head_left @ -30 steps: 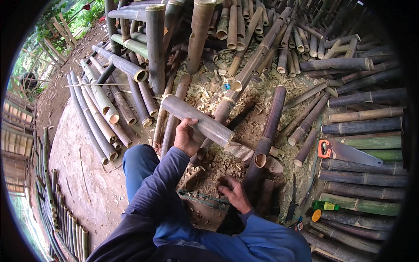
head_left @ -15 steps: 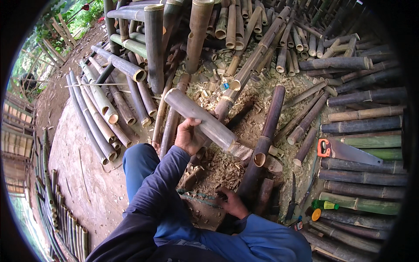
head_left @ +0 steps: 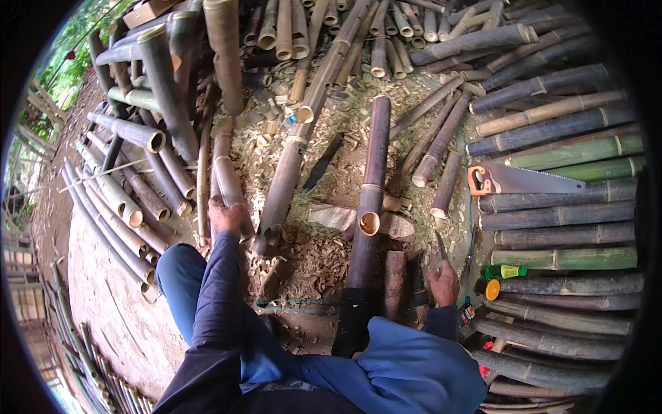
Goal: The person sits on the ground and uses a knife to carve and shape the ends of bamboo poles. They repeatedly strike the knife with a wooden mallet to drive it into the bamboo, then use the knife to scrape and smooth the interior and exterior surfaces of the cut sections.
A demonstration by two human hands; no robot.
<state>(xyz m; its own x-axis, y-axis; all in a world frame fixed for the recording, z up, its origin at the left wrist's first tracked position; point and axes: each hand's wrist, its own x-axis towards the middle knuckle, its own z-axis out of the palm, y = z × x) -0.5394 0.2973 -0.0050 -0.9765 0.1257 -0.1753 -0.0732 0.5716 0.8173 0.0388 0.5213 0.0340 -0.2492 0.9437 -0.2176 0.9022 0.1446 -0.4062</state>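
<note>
My left hand (head_left: 227, 219) is closed around the lower end of a short greyish bamboo tube (head_left: 228, 181), low among other poles left of the wood chips. In my right hand (head_left: 443, 283) is a knife (head_left: 441, 248), its blade pointing away from me; the fingers are wrapped around its handle, which is mostly hidden. A dark bamboo pole (head_left: 374, 162) with a round opening slants up between my legs. Under it lies a pale split wood block (head_left: 331, 217).
At right a handsaw (head_left: 527, 181) with an orange handle rests on a row of bamboo poles (head_left: 565, 259). A green bottle (head_left: 509, 271) lies near it. Upright bamboo tubes (head_left: 224, 55) stand at the far left, and wood shavings (head_left: 310, 265) cover the ground.
My left hand has carried the bamboo tube left and down from over the middle. My right hand, empty before, has moved right and taken up the knife. The view has shifted right.
</note>
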